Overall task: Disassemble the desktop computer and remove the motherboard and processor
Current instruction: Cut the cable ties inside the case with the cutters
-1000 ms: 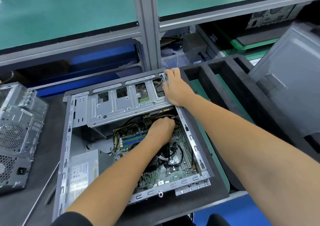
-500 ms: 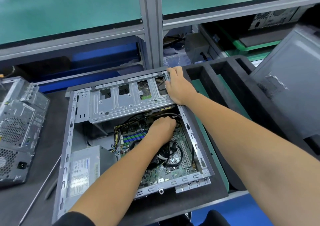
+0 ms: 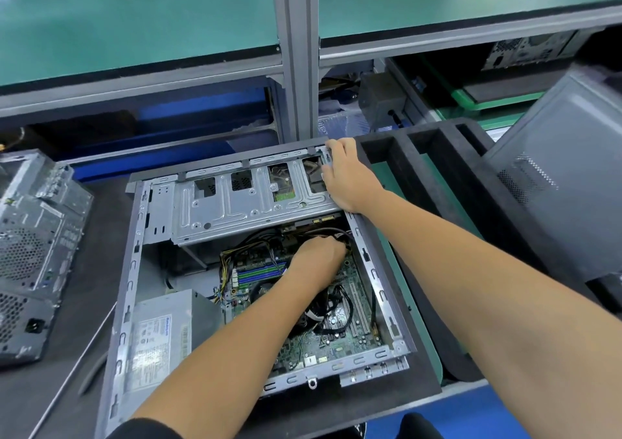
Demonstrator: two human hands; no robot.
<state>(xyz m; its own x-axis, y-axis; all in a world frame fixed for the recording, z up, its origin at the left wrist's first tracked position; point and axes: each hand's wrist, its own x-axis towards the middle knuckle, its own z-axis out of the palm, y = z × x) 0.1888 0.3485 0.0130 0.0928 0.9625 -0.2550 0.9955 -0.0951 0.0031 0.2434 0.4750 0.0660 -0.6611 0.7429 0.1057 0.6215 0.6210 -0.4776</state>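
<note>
Motherboard (image 3: 340, 334) sits flat on the floor of the open desktop case (image 3: 131, 270), which lies on its side on the dark bench mat (image 3: 77, 321). My left hand (image 3: 318, 257) reaches down to the board's far edge, its fingers curled around black cables (image 3: 328, 233) just under the drive cage (image 3: 249, 203). My right hand (image 3: 350, 178) rests on the cage's far right corner with the fingers hooked over the case rim. My left forearm crosses the middle of the board, so I cannot make out the processor beneath it. Blue and green memory slots (image 3: 259, 272) show left of the wrist, and the power supply (image 3: 161, 337) fills the near left corner. A second chassis (image 3: 30, 253) stands to the left, cut off by the edge. A black foam tray (image 3: 437, 176) lies just right of the case, with a grey side panel (image 3: 565, 169) propped beyond it.
</note>
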